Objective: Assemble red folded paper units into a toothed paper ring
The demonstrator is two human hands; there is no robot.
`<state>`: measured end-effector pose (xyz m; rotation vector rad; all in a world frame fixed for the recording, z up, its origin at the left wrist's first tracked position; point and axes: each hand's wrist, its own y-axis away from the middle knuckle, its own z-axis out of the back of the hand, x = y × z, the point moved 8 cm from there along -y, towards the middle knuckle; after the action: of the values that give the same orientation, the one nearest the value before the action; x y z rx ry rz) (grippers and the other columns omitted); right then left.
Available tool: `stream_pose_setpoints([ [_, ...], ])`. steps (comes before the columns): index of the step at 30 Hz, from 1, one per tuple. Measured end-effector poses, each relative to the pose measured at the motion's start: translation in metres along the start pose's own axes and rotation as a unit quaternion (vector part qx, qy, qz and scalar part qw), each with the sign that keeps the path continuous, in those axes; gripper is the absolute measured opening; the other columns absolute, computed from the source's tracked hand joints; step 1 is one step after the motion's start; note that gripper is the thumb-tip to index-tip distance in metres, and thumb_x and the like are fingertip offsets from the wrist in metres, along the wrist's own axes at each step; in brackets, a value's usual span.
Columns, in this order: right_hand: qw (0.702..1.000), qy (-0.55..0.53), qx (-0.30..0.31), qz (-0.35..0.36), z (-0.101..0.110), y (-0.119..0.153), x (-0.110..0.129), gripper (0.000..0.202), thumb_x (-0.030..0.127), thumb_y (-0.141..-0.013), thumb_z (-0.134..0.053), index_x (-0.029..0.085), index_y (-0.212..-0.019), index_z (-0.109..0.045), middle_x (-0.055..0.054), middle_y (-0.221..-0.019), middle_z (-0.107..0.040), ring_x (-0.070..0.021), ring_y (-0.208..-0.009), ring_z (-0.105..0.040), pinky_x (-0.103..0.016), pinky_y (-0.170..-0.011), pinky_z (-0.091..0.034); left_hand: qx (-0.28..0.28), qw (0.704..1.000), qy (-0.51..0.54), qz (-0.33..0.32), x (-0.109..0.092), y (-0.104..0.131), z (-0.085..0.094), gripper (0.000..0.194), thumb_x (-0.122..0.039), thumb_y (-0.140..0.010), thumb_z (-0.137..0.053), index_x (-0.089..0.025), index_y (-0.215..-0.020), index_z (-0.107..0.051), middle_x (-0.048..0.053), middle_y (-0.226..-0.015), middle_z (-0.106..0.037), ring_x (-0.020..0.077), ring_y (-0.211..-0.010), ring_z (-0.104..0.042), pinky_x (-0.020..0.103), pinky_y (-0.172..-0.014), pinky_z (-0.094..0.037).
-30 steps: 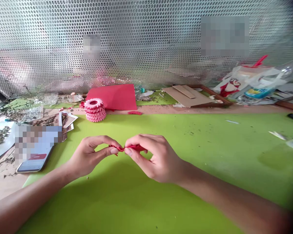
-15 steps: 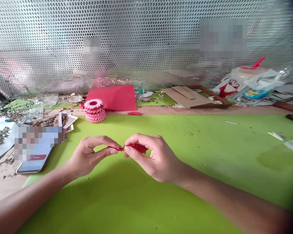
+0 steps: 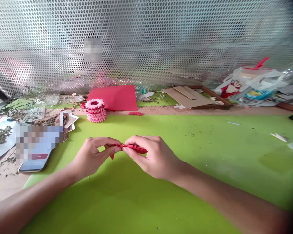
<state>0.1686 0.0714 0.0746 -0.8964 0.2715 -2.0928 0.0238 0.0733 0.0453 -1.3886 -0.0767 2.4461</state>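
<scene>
Over the green mat (image 3: 127, 198), my right hand (image 3: 156, 156) pinches a red chain of folded paper pieces (image 3: 138, 149), which runs back under its palm. My left hand (image 3: 94, 154) is closed on a small folded red paper piece (image 3: 112, 156), one pointed tip hanging below the fingers. The fingertips of both hands meet where the piece and the chain come together; whether the two are joined is hidden. Behind them stands a round pink and red origami ring stack (image 3: 96, 112). A short red folded paper strip (image 3: 135, 113) lies at the mat's far edge.
Red paper (image 3: 119, 97) leans near the perforated metal screen (image 3: 146, 42). At left are a phone (image 3: 36, 159) and some photo cards (image 3: 69, 122). Cardboard (image 3: 188, 97) on a wooden frame lies at the back, with plastic bags (image 3: 254, 84) to its right.
My fingertips have drawn closer together. A pointed red paper tip now shows below my left fingers, and more of the chain's folds are visible. The view has shifted slightly.
</scene>
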Motion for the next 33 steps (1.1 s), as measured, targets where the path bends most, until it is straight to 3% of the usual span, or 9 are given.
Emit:
stream_pose_setpoints([
  [4, 0.994, -0.058, 0.038, -0.081, -0.004, -0.002, -0.012, 0.022, 0.032, -0.097, -0.054, 0.017, -0.092, -0.069, 0.000, -0.067, -0.068, -0.0111, -0.053, -0.056, -0.023, -0.050, -0.038, -0.004, 0.999, 0.008, 0.035, 0.006, -0.001, 0.000, 0.029, -0.045, -0.091, -0.061, -0.020, -0.089, -0.075, 0.000, -0.068, -0.072, 0.0136, -0.063, -0.066, 0.023, -0.063, -0.050],
  [6, 0.990, -0.081, 0.035, -0.105, -0.003, -0.002, -0.016, 0.023, 0.032, -0.098, -0.053, 0.017, -0.089, -0.069, 0.000, -0.068, -0.069, -0.0099, -0.051, -0.054, -0.022, -0.049, -0.037, -0.004, 0.999, 0.003, 0.043, 0.009, -0.001, -0.001, 0.033, -0.049, -0.091, -0.059, -0.021, -0.100, -0.073, 0.000, -0.072, -0.074, 0.0142, -0.065, -0.067, 0.024, -0.063, -0.051],
  [10, 0.983, -0.112, 0.032, -0.143, -0.003, -0.003, -0.024, 0.025, 0.034, -0.097, -0.054, 0.017, -0.087, -0.068, 0.001, -0.066, -0.069, -0.0077, -0.045, -0.049, -0.021, -0.047, -0.036, -0.051, 0.989, -0.138, 0.017, 0.004, 0.000, 0.006, 0.045, -0.050, -0.084, -0.068, -0.024, -0.120, -0.065, 0.000, -0.087, -0.077, 0.0154, -0.064, -0.069, 0.025, -0.061, -0.050],
  [14, 0.980, -0.116, 0.034, -0.159, -0.005, -0.003, -0.029, 0.028, 0.037, -0.097, -0.053, 0.016, -0.087, -0.069, 0.002, -0.058, -0.063, -0.0092, -0.045, -0.050, -0.022, -0.047, -0.036, -0.093, 0.939, -0.321, -0.080, -0.014, 0.004, 0.007, 0.026, -0.044, -0.088, -0.061, -0.023, -0.101, -0.070, 0.001, -0.078, -0.077, 0.0178, -0.063, -0.068, 0.027, -0.060, -0.047],
  [18, 0.980, -0.105, 0.049, -0.160, -0.007, -0.004, -0.029, 0.030, 0.038, -0.097, -0.053, 0.015, -0.085, -0.070, 0.002, -0.055, -0.059, -0.0105, -0.047, -0.051, -0.023, -0.047, -0.034, -0.101, 0.903, -0.390, -0.148, -0.023, 0.008, 0.001, 0.019, -0.035, -0.091, -0.057, -0.021, -0.091, -0.070, 0.001, -0.070, -0.074, 0.0184, -0.057, -0.066, 0.028, -0.058, -0.045],
  [28, 0.967, -0.118, 0.150, -0.171, -0.018, -0.003, -0.034, 0.028, 0.037, -0.095, -0.055, 0.016, -0.086, -0.071, 0.003, -0.055, -0.054, -0.0095, -0.045, -0.042, -0.023, -0.043, -0.026, -0.073, 0.881, -0.412, -0.221, -0.031, 0.011, -0.009, 0.015, -0.028, -0.092, -0.057, -0.019, -0.088, -0.068, 0.000, -0.068, -0.073, 0.0191, -0.056, -0.066, 0.032, -0.059, -0.045],
  [33, 0.969, -0.109, 0.146, -0.166, -0.019, -0.003, -0.033, 0.029, 0.038, -0.096, -0.053, 0.016, -0.089, -0.070, 0.002, -0.057, -0.056, -0.0092, -0.046, -0.043, -0.022, -0.044, -0.027, -0.054, 0.872, -0.426, -0.234, -0.030, 0.011, -0.011, 0.020, -0.031, -0.095, -0.054, -0.018, -0.088, -0.068, 0.001, -0.065, -0.071, 0.0198, -0.056, -0.067, 0.033, -0.060, -0.045],
])
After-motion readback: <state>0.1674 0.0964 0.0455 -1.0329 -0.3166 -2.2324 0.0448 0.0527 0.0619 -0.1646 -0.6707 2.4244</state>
